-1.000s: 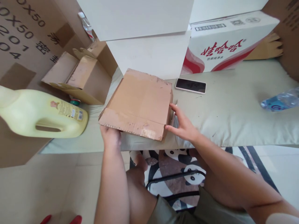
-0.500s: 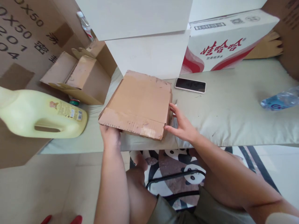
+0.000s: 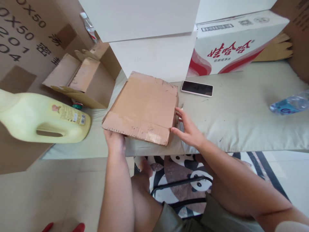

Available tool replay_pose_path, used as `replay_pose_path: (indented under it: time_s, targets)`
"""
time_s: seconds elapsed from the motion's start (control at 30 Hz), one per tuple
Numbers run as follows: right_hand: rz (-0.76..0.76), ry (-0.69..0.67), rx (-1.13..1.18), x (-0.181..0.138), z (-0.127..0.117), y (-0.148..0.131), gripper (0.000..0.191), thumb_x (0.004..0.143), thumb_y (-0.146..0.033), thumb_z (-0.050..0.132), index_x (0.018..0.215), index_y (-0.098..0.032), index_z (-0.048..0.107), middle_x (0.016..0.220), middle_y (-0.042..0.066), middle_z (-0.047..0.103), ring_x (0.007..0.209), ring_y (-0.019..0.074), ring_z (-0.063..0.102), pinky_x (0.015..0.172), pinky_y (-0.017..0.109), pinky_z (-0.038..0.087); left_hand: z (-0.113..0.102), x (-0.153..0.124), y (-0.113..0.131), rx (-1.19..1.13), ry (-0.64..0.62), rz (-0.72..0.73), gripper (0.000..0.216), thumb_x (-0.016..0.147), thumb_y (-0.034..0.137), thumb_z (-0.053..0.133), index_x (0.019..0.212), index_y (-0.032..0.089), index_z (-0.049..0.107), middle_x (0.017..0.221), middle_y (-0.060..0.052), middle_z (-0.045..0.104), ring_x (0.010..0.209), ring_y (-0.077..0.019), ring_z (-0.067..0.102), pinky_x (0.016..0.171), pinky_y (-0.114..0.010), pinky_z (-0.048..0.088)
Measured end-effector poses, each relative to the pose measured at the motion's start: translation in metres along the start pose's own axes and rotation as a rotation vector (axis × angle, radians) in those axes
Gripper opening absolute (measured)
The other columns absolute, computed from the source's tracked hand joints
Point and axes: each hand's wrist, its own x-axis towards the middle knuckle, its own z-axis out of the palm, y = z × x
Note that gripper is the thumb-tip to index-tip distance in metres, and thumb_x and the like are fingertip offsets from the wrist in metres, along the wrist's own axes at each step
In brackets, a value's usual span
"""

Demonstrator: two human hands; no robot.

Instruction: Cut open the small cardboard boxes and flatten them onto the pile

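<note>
Nothing has shifted since a second ago: the left hand (image 3: 115, 140) still grips the cardboard box (image 3: 142, 106) at its near edge, fingers hidden beneath, the right hand (image 3: 189, 129) presses open fingers against its right side, and a phone (image 3: 197, 88) lies beyond its far right corner.

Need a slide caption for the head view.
Left hand and right hand on a flat cardboard box beside a phone.
</note>
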Motion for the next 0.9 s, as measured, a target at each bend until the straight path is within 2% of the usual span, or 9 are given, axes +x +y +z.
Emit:
replay_pose_path:
  time_s: [0.13,0.33,0.67,0.9]
  targets:
    - [-0.011,-0.027,-0.031,-0.0004,-0.0012,-0.0006,0.082,0.089,-0.061,0.061,0.156,-0.028,0.028,0.164,0.017,0.035,0.151,0.0379,0.034,0.120,0.065,0.032,0.0024,-0.0010,0.0022,-0.014,0.012,-0.012,0.038,0.074,0.041,0.082,0.106,0.023,0.076,0.117,-0.008,0.075,0.114,-0.0263,0.069,0.103,-0.039,0.054]
    - [-0.003,-0.026,-0.047,0.0000,-0.0026,-0.0019,0.077,0.091,-0.059,0.060,0.155,-0.026,0.033,0.163,0.018,0.037,0.151,0.0381,0.036,0.121,0.064,0.032,0.0053,-0.0019,0.0055,-0.061,0.020,-0.019,0.037,0.073,0.037,0.084,0.106,0.023,0.076,0.116,-0.008,0.075,0.110,-0.0246,0.071,0.102,-0.037,0.054]
    - [-0.038,-0.014,-0.069,-0.0002,-0.0022,-0.0003,0.077,0.093,-0.055,0.057,0.159,-0.028,0.027,0.163,0.016,0.036,0.150,0.0370,0.038,0.118,0.064,0.037,0.0072,-0.0002,0.0056,-0.031,0.036,-0.031,0.038,0.072,0.042,0.083,0.103,0.022,0.076,0.113,-0.008,0.076,0.108,-0.0246,0.071,0.098,-0.035,0.056]
    - [-0.034,-0.032,-0.100,0.0000,-0.0050,-0.0028,0.073,0.093,-0.056,0.057,0.157,-0.028,0.034,0.163,0.015,0.038,0.150,0.0369,0.039,0.118,0.062,0.038,0.0089,-0.0022,0.0078,-0.075,0.063,-0.051,0.041,0.065,0.045,0.087,0.098,0.022,0.077,0.113,-0.008,0.076,0.106,-0.0243,0.072,0.095,-0.033,0.056]
